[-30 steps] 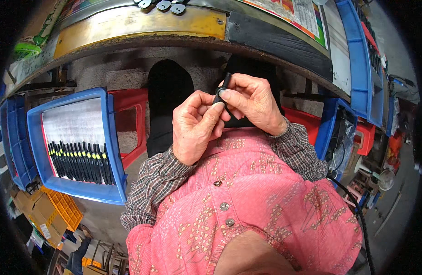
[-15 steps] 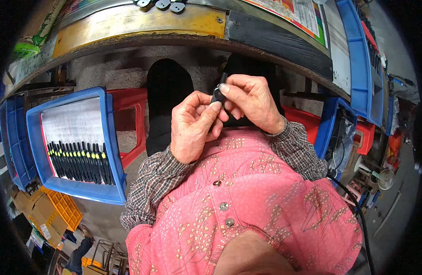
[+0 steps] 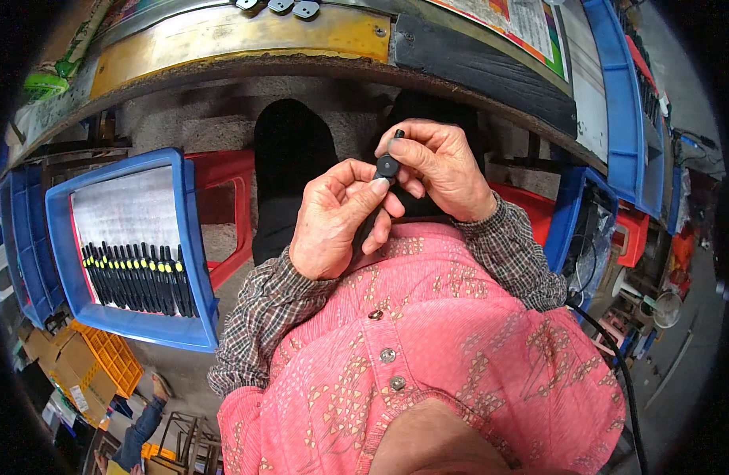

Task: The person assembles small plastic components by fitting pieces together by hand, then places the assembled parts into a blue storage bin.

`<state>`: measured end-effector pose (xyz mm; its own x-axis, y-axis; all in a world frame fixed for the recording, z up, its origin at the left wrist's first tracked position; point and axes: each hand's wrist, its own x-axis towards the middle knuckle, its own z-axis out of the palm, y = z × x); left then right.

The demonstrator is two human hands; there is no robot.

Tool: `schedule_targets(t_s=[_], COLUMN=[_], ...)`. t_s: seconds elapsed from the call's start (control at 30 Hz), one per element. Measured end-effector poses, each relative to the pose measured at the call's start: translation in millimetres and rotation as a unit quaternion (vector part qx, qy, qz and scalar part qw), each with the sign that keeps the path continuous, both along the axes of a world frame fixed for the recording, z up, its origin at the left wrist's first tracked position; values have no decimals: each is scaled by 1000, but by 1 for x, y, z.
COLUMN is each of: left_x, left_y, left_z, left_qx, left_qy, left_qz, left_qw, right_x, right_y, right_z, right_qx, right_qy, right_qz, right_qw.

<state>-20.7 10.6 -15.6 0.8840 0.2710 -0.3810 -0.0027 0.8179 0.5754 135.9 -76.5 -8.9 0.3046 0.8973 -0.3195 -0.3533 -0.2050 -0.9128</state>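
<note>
Compared with a second ago, the two hands are sitting a touch higher and closer to the bench's near edge, and the small black part (image 3: 387,166) is now turned so its round disc faces up more plainly. The left hand (image 3: 333,218) is curling nearly closed, thumb and forefinger pinching the lower side of the part. The right hand (image 3: 442,168) is also mostly closed, its fingertips (image 3: 397,147) gripping the short black stem that is sticking up from the disc. Both hands are touching each other around the part, which is hanging in the air above the person's lap, just below the bench's front edge.

The blue tray (image 3: 192,237) at the person's left is lying where it was, holding a row of black sticks with yellow tips (image 3: 135,275) along its lower side and a pale sheet above them. A red plastic stool (image 3: 238,214) is showing just beside the tray. The dark, worn bench edge (image 3: 475,67) is curving across the top, with a yellow strip (image 3: 222,36) along it. Blue bins (image 3: 574,229) are standing at the right. The pink patterned shirt (image 3: 444,348) is filling the lower part of the view and hiding the lap.
</note>
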Motion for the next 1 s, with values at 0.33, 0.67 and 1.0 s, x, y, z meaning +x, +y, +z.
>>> schedule_targets(t_s=[0.33, 0.67, 1.0], left_x=[5, 16, 19], left_y=[-4, -13, -17], left_z=[6, 15, 13], left_qx=[437, 727, 613], left_qy=[80, 89, 51], left_qz=[82, 132, 111], left_qw=[892, 668, 781], right_x=[-7, -9, 25], right_y=[4, 0, -20], right_z=[4, 15, 46], right_qx=[-2, 26, 101], right_qy=[-84, -74, -380], right_qz=[-62, -106, -78], right_qw=[995, 991, 916])
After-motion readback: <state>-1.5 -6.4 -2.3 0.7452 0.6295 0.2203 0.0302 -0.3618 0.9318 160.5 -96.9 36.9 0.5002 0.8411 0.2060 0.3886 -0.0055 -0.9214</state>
